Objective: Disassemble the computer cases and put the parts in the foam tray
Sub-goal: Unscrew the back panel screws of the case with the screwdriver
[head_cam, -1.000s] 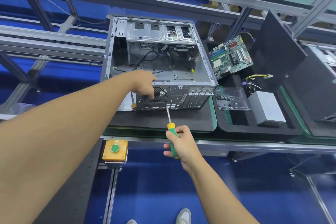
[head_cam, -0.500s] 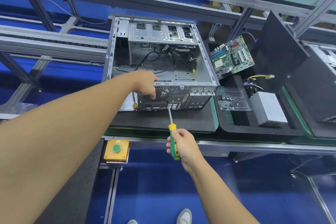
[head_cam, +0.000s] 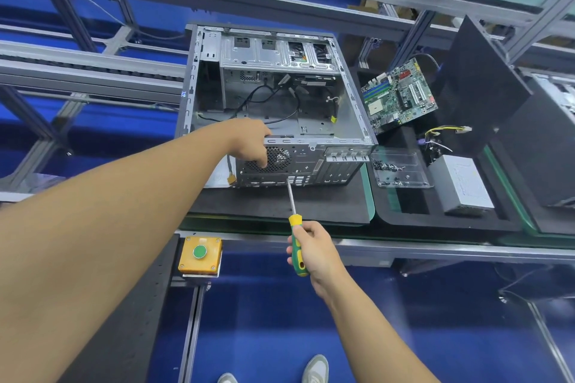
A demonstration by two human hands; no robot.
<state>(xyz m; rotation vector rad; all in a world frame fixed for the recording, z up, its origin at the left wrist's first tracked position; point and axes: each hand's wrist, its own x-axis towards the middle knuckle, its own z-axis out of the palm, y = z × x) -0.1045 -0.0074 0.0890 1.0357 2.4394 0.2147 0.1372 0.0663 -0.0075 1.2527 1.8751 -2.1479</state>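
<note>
**Computer case** (head_cam: 317, 115): one, lying open side up on a black mat (head_cam: 280, 205) on the bench (head_cam: 435, 250). A second chassis seems to show at the far right edge but is mostly cut off.
- Handling, as judged: stiff sheet steel, mostly emptied yet likely still weighty. The thin edges are probably sharp.
- Best hold: the folded rear rim or the frame corners, never the loose black cables inside.

**Left hand** (head_cam: 252, 143): fingers curl over the top of the rear panel at the fan grille, gripping and steadying the case.

**Right hand** (head_cam: 314, 250): wrapped around the green-and-yellow handle of the screwdriver (head_cam: 291, 196), one. The tip meets the lower rear panel near the port cut-outs. Whether it sits in a screw head is too small to tell.

**Foam tray** (head_cam: 435, 218): one, black, just right of the case. It looks soft and light, with cut pockets. Contents:
- Motherboard (head_cam: 399, 93): one, propped tilted at the far end. Fragile; take it by the edges.
- Power supply (head_cam: 460, 185): one grey box, probably dense.
- Cable bundle (head_cam: 445, 134): one, limp.
- Screw box (head_cam: 401, 168): one, clear plastic, holding small dark screws too fine to count.

**Side panel** (head_cam: 479, 87): one, dark, standing tilted at the tray's right.

**Button box** (head_cam: 200, 255): one, yellow with a green button, at the bench front.
</note>
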